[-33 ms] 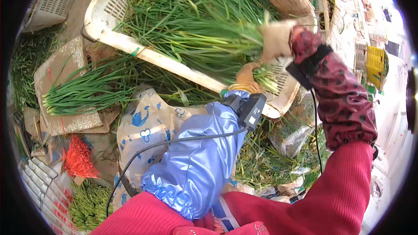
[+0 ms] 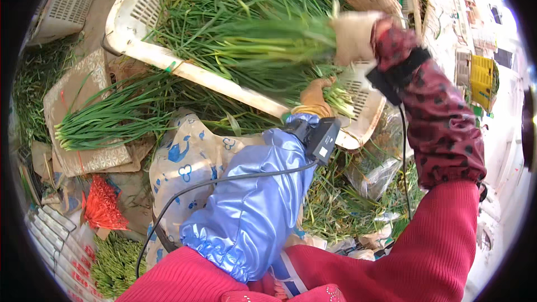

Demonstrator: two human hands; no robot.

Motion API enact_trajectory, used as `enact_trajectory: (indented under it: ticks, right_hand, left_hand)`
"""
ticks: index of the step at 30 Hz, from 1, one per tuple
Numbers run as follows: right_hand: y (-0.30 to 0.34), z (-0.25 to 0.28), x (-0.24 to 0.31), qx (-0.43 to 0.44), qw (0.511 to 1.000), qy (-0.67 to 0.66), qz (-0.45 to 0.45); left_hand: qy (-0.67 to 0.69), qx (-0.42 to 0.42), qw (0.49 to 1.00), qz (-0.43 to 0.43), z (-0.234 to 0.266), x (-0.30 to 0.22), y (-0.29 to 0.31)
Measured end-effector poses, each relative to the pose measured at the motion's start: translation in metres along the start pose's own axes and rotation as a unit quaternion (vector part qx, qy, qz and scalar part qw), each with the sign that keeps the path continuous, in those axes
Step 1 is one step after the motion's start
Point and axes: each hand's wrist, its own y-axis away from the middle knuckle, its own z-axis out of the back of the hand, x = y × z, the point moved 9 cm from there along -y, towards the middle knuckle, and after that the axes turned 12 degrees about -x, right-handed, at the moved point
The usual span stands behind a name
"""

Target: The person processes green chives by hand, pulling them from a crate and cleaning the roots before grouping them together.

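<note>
A white plastic basket in front of me holds a heap of long green garlic chives. My right hand, in a beige glove, is closed round the pale ends of a bunch of chives above the basket's right part. That bunch is smeared by motion, its leaves pointing left. Just below it, my left hand, in a tan glove, is closed round a smaller bunch of chives. Its pale ends stick out to the right; the fingers are partly hidden.
At left a bundle of chives lies across a patterned board. Below it is a bunch of red ties. Loose trimmings cover the ground near my right knee. Another white basket and a yellow crate stand farther off.
My right hand has risen slightly with its bunch of chives, and the leaves are more blurred. My left hand has barely moved.
</note>
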Motion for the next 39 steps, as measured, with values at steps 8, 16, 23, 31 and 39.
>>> enact_trajectory:
  ticks: [8, 16, 23, 31, 39]
  right_hand:
    - [0.028, 0.035, -0.089, -0.109, 0.869, -0.479, 0.061]
    - [-0.001, -0.154, -0.036, -0.029, 0.83, -0.526, -0.185]
    - [0.025, -0.173, -0.032, -0.032, 0.533, -0.808, -0.247]
    - [0.028, -0.153, -0.015, -0.055, 0.522, -0.835, -0.167]
    - [0.033, -0.147, -0.016, -0.06, 0.595, -0.789, -0.139]
  left_hand:
    - [-0.038, 0.062, 0.995, 0.067, 0.013, 0.034, -0.074]
    - [-0.489, 0.074, 0.86, -0.126, 0.008, -0.015, -0.003]
    - [-0.365, 0.173, 0.914, 0.044, -0.006, -0.024, 0.105]
    - [-0.89, -0.156, 0.077, -0.421, -0.029, -0.165, 0.028]
    - [-0.962, -0.059, 0.021, -0.266, -0.031, -0.16, -0.075]
